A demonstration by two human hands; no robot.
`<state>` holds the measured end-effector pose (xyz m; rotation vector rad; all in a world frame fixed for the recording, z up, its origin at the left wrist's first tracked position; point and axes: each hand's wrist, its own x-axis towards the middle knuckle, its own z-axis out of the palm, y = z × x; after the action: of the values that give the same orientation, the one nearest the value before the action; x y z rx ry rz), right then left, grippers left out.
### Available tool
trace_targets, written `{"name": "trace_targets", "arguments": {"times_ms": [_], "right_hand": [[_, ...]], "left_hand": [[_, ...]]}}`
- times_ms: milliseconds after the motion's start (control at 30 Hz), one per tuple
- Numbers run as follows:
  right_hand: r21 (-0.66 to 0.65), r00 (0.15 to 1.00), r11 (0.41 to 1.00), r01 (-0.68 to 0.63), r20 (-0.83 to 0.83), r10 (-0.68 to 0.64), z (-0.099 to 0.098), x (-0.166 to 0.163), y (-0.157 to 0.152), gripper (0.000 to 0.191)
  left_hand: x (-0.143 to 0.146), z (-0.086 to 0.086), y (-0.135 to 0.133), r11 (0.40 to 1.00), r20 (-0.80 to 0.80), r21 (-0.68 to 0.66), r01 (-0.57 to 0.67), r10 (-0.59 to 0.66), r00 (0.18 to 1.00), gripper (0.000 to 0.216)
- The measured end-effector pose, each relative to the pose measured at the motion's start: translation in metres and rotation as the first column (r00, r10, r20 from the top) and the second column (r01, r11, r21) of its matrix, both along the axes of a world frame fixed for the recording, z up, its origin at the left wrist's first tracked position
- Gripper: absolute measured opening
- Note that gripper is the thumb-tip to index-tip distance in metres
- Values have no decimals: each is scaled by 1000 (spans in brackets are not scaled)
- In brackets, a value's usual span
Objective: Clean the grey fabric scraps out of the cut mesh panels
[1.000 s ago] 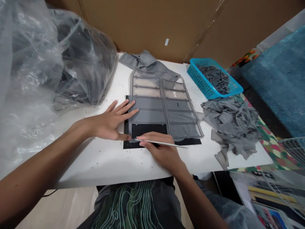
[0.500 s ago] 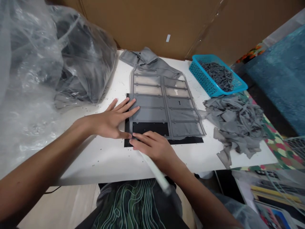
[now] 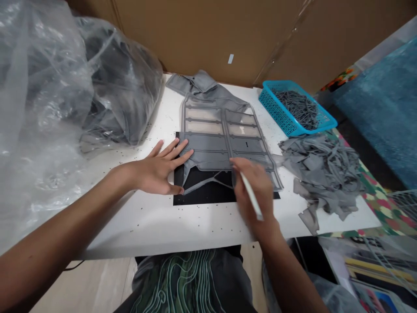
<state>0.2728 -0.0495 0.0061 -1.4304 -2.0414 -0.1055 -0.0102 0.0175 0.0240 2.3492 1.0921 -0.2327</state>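
My left hand (image 3: 154, 171) lies with fingers spread on the left edge of a thin grey sheet (image 3: 208, 142), its thumb at the lower left corner. The sheet is marked into rectangular panels and partly lies on a black mat (image 3: 208, 193). My right hand (image 3: 256, 184), slightly blurred, grips a slim white pen-like tool (image 3: 250, 195) at the sheet's lower middle. The tool's tip is hidden by the fingers. Between the hands, a narrow grey strip (image 3: 202, 183) stretches crookedly across the black mat, below the sheet's uneven lower edge.
A blue basket (image 3: 286, 119) of thin grey strips stands at the back right. Below it lies a heap of grey scraps (image 3: 321, 167). A large clear plastic bag (image 3: 124, 82) with dark contents fills the left. Cardboard (image 3: 195, 34) walls the back, and dark specks dot the white table.
My right hand has moved right and slightly up with the white tool, from the lower left corner to the sheet's middle. The lower left border strip has shifted out of line. My left hand stays put.
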Motion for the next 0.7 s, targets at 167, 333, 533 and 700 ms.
{"name": "trace_targets", "arguments": {"times_ms": [167,333,533,700], "right_hand": [[117,921,914,390,-35,-388,4,67,3,34],[204,747,723,660,-84,-659,12,134,-3,45],[212,649,615,760,-190,-737,9,176,-12,46],[55,671,703,709,-360,-648,20,184,-13,46]], "left_hand": [[-3,-4,0,1000,34,30,-4,3,999,109],[-7,-16,0,996,63,81,-28,23,998,108],[-14,-32,1,984,121,176,-11,-11,993,105],[-18,-29,2,975,166,224,7,-45,985,101]]}}
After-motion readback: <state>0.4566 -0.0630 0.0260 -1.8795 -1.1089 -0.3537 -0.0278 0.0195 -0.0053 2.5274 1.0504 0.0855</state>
